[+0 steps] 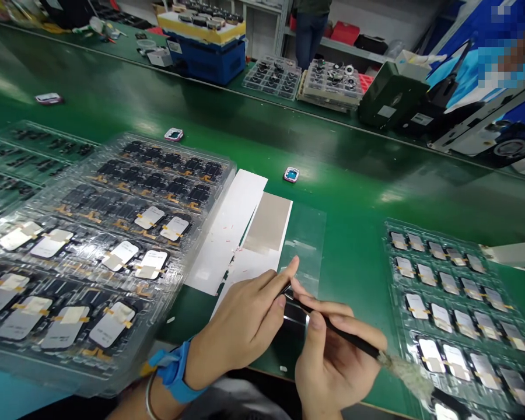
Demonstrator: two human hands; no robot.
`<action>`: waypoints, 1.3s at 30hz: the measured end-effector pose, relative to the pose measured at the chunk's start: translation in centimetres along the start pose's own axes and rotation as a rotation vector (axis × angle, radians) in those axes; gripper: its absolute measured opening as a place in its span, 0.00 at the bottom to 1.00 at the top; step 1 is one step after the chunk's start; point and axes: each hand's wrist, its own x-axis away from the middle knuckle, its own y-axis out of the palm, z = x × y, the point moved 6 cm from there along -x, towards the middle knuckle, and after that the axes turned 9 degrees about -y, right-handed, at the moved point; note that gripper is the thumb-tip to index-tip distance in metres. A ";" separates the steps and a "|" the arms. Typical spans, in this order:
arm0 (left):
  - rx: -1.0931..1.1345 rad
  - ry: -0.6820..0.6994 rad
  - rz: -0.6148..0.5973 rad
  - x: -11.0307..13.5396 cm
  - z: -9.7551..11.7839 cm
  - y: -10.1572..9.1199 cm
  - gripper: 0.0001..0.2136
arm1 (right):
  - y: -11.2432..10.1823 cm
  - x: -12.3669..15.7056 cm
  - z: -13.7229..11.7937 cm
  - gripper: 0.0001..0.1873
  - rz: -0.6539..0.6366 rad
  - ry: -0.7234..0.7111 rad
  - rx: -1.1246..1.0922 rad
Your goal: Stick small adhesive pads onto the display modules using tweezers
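My right hand (341, 356) grips black tweezers (354, 340) like a pen, their rear part wrapped in worn, pale tape (405, 373). The tip points up-left and meets the fingers of my left hand (249, 321). My left thumb and fingers are closed around a small dark piece at that tip, mostly hidden by the fingers. On my left wrist sits a blue strap (181, 370). Just beyond the hands lie a clear film sheet (308, 239), a grey-brown sheet (269, 221) and white paper strips (227, 233) dotted with tiny red scraps.
On the left, a clear tray (188, 265) holds rows of small screens. Another clear tray (398, 318) of silver-backed screens lies right. Small framed parts (291, 174) are spaced along the green bench. A blue box (205, 61) stands on the far ledge; a person (310, 35) is behind.
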 end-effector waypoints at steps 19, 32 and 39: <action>-0.047 0.002 0.034 -0.1 -0.1 -0.1 0.23 | -0.2 0.0 0.1 0.16 0.007 -0.010 -0.021; -0.170 0.028 0.065 -0.5 0.2 -0.1 0.23 | 0.2 0.3 0.3 0.15 -0.028 -0.028 -0.014; -0.292 0.115 0.218 3.6 3.0 -3.8 0.11 | -3.4 1.3 2.4 0.07 0.063 0.152 0.101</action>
